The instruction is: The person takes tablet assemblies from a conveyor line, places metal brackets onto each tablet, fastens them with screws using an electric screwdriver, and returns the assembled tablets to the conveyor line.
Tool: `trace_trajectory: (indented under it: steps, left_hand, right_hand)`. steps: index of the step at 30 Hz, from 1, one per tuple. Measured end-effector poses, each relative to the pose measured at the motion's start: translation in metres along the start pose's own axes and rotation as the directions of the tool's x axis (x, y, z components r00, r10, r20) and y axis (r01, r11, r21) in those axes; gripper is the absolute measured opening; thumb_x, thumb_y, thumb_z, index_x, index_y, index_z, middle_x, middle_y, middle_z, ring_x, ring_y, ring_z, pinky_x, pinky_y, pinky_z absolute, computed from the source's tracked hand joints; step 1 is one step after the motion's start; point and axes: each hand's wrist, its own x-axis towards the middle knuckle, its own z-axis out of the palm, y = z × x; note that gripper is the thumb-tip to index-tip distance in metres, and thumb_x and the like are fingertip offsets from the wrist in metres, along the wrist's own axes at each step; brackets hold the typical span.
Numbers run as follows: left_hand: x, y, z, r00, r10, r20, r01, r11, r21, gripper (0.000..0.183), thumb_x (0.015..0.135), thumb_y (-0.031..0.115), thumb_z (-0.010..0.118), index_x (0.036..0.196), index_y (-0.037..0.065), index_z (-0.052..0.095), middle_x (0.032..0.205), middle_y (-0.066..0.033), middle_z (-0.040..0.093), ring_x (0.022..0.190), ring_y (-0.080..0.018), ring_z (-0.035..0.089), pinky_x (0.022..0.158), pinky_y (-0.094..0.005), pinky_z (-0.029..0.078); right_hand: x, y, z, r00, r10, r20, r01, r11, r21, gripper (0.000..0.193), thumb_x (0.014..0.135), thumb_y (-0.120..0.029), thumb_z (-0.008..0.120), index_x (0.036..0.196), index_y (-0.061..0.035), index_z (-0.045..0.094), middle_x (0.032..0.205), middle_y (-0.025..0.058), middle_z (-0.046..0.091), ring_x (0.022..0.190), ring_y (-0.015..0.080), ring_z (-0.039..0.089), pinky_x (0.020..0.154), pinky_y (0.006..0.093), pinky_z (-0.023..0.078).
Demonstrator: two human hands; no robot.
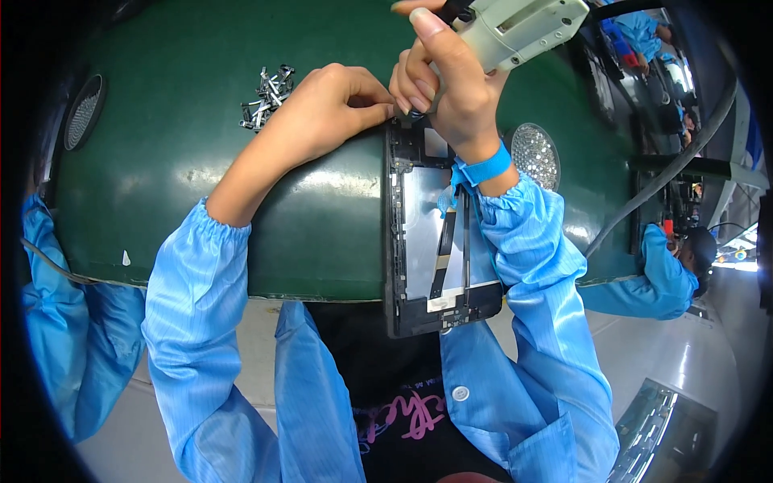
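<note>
An opened tablet-like device [427, 217] lies at the front edge of the green table, partly overhanging it. It has a black frame, a silver plate and dark ribbon cables. My left hand [334, 105] is at its far left corner, with thumb and forefinger closed together; what they pinch is too small to make out. Above that corner, my right hand [455, 88] is wrapped round a pale power tool that looks like an electric screwdriver [527, 32]. The tool's tip is hidden by my fingers. A blue strap [487, 167] circles my right wrist.
On the green table [177, 161], a pile of small metal and black parts [268, 97] lies left of the device. Round dishes stand at far left [84, 113] and right [535, 154]. A grey cable [676, 165] curves at right. Co-workers' blue sleeves show on both sides.
</note>
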Motion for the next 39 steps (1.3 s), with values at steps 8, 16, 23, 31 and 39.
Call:
trace_trajectory:
  steps: [8,16,23,31,39]
  left_hand:
    - [0.002,0.005,-0.001,0.999,-0.033,0.019,0.033,0.999,0.005,0.022,0.083,0.014,0.069,0.096,-0.004,0.071,0.088,-0.0159,0.071,0.08,-0.0245,0.068,0.076,-0.0341,0.052]
    - [0.001,0.005,-0.004,0.998,-0.045,0.047,0.045,0.999,0.009,0.018,0.087,0.01,0.065,0.096,-0.006,0.068,0.093,-0.0114,0.066,0.081,-0.0181,0.063,0.073,-0.0309,0.05]
    - [-0.046,0.054,0.031,0.949,0.125,-0.289,-0.043,0.961,0.275,0.017,0.087,0.01,0.065,0.095,-0.004,0.062,0.092,-0.018,0.058,0.083,-0.0335,0.061,0.073,-0.0402,0.049]
    - [-0.161,0.11,0.116,0.953,0.215,0.213,-0.302,0.724,0.62,0.064,0.079,0.044,0.074,0.132,0.012,0.059,0.142,-0.0186,0.046,0.135,-0.0462,0.038,0.103,-0.0705,0.031]
    - [-0.168,0.1,0.063,0.91,0.391,0.137,-0.357,0.57,0.74,0.039,0.083,0.005,0.061,0.122,0.004,0.064,0.131,-0.0157,0.06,0.124,-0.0404,0.055,0.086,-0.0403,0.055]
  right_hand:
    - [0.004,0.001,-0.007,0.999,-0.004,0.053,0.001,0.999,0.044,0.017,0.098,-0.01,0.058,0.083,-0.0022,0.057,0.051,0.0011,0.044,0.038,0.0114,0.04,0.039,0.0262,0.035]
    - [0.007,0.007,-0.005,0.994,-0.103,-0.038,0.103,0.995,0.007,0.012,0.091,-0.009,0.067,0.087,-0.0019,0.058,0.05,0.001,0.043,0.038,0.011,0.043,0.038,0.0283,0.037]
    - [0.004,0.005,-0.013,0.996,-0.08,-0.05,0.082,0.996,0.037,0.017,0.09,-0.012,0.07,0.084,-0.0006,0.06,0.054,0.0009,0.052,0.041,0.0085,0.049,0.037,0.0261,0.039]
    - [0.002,0.004,-0.013,0.997,-0.079,0.0,0.079,0.997,0.007,0.024,0.089,-0.019,0.072,0.098,0.0011,0.062,0.055,0.0001,0.054,0.042,0.0084,0.052,0.039,0.0251,0.041]
    - [0.009,-0.079,-0.037,0.936,-0.323,-0.139,0.327,0.945,0.01,0.018,0.092,-0.014,0.066,0.101,0.0011,0.065,0.055,0.0013,0.051,0.043,0.0111,0.051,0.042,0.0273,0.042]
